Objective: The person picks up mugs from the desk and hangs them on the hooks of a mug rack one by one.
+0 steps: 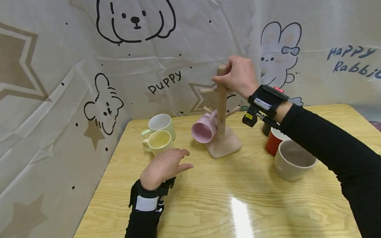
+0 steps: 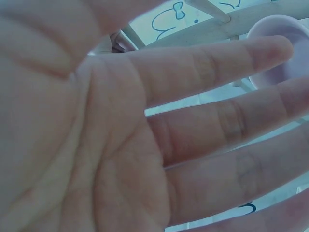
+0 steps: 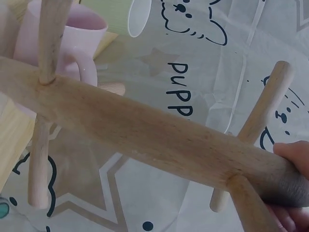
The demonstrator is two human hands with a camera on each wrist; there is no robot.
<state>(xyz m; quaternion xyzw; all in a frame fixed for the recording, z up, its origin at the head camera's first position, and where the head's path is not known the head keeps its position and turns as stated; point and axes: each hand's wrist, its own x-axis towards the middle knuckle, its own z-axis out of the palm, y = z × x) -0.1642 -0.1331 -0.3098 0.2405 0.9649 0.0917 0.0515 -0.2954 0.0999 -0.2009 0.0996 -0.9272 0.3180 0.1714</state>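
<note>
A wooden mug rack (image 1: 221,109) with several pegs stands at the back middle of the table. My right hand (image 1: 241,76) grips the top of its post. One pink mug (image 1: 203,128) hangs by its handle from a lower peg on the rack's left, its mouth tipped toward me. The right wrist view shows the post (image 3: 135,125) slanting across, with the pink mug's handle (image 3: 86,67) by a peg. My left hand (image 1: 166,165) hovers over the table with fingers extended and nothing in it, just in front of a yellow mug (image 1: 159,141).
Behind the yellow mug is a pale green mug (image 1: 162,124). On the right, partly under my right forearm, stand a beige mug (image 1: 293,162), a red mug (image 1: 272,142) and a dark mug (image 1: 266,129). A printed cloth (image 1: 143,62) hangs behind the wooden table (image 1: 205,198).
</note>
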